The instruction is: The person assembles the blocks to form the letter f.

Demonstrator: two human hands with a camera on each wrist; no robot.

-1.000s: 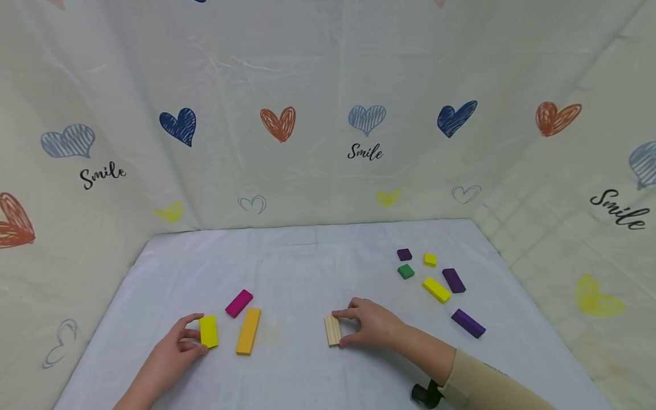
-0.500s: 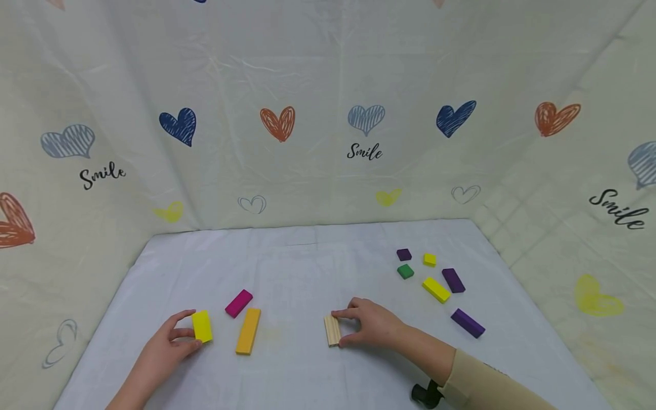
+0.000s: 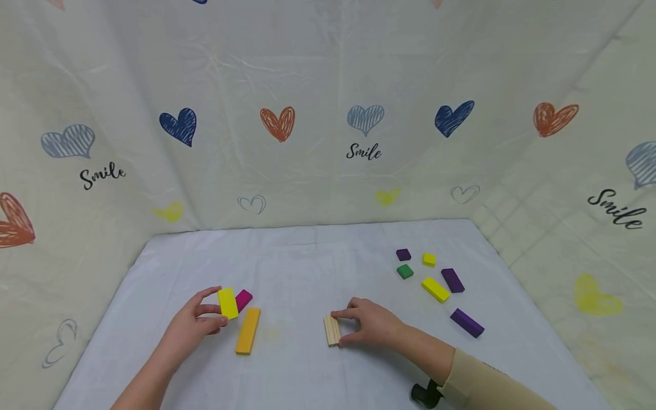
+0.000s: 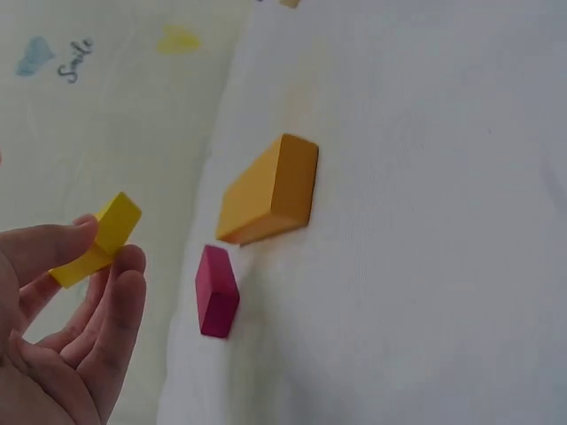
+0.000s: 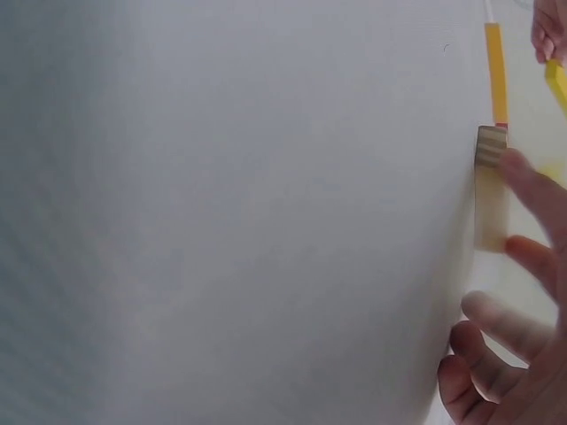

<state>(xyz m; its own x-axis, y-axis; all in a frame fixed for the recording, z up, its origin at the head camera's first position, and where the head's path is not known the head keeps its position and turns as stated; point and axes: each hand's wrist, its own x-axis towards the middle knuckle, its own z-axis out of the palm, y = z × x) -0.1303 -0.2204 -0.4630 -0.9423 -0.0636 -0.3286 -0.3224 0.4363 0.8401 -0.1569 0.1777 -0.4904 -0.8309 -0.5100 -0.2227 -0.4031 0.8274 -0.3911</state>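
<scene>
My left hand (image 3: 187,327) pinches a yellow block (image 3: 228,303) between thumb and fingers, held up off the cloth. In the left wrist view the yellow block (image 4: 117,223) is tilted and partly hidden by the thumb. Just beyond it lies a magenta block (image 3: 244,299), with a longer orange block (image 3: 248,331) to its right. Near the middle of the table, a pale striped wooden block (image 3: 332,331) rests on the cloth. My right hand (image 3: 376,323) grips this one by its near and far ends; the right wrist view shows two fingertips against the wooden block (image 5: 492,199).
At the right lie purple blocks (image 3: 467,323), a long yellow block (image 3: 435,290), a small yellow block (image 3: 429,259) and a small green block (image 3: 405,271). A black object (image 3: 426,395) sits under the right sleeve. Heart-printed cloth walls (image 3: 307,171) enclose the table.
The left hand first draws slightly left with the yellow block, then moves right and away from the body, so the block partly covers the magenta one. The right hand stays on the wooden block.
</scene>
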